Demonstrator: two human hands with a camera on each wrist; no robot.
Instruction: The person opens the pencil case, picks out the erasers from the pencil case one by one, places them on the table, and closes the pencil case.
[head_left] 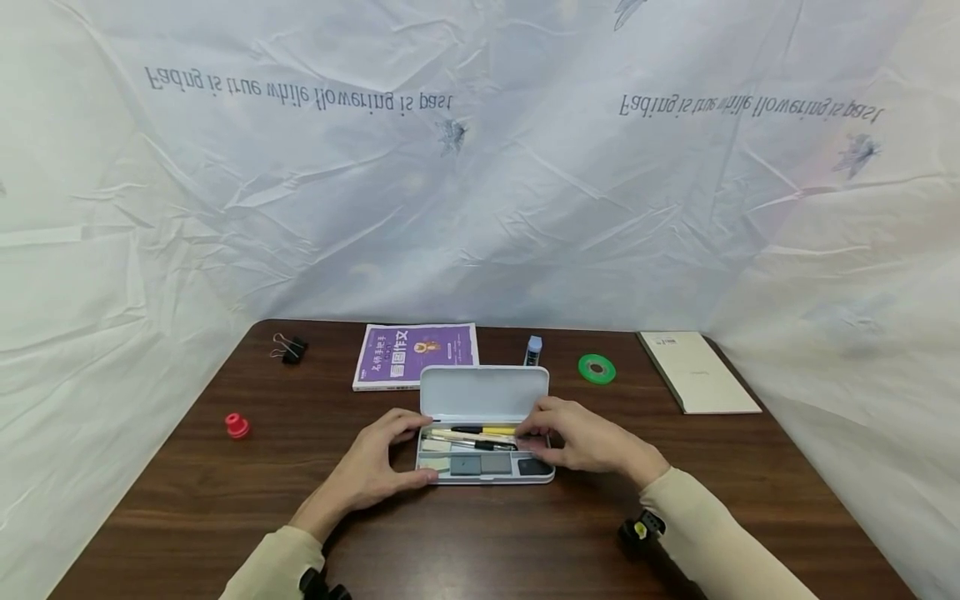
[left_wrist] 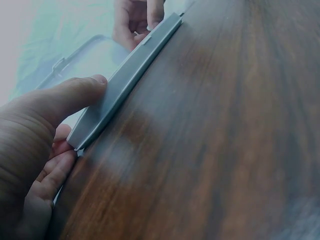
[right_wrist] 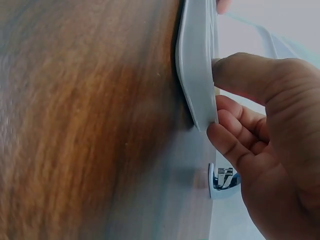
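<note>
One printed white sheet (head_left: 480, 167) hangs behind one dark wood counter (head_left: 480, 542). At the back lie one purple book (head_left: 416, 354) and, farther right, one pale flat book or box (head_left: 701, 375). One open pencil case (head_left: 483, 396) lies between the person's two hands, lid raised. The left grip (head_left: 367, 467) grasps its left end, thumb against the front wall; the right grip (head_left: 581, 437) bends over its right end, though whether it pinches anything cannot be told. At least three pens (head_left: 480, 444) lie lengthwise inside. Beyond are one green tape roll (head_left: 587, 369) and one blue-capped glue stick (head_left: 533, 352); leftward, one black binder clip (head_left: 294, 350) and one small red piece (head_left: 236, 426).
</note>
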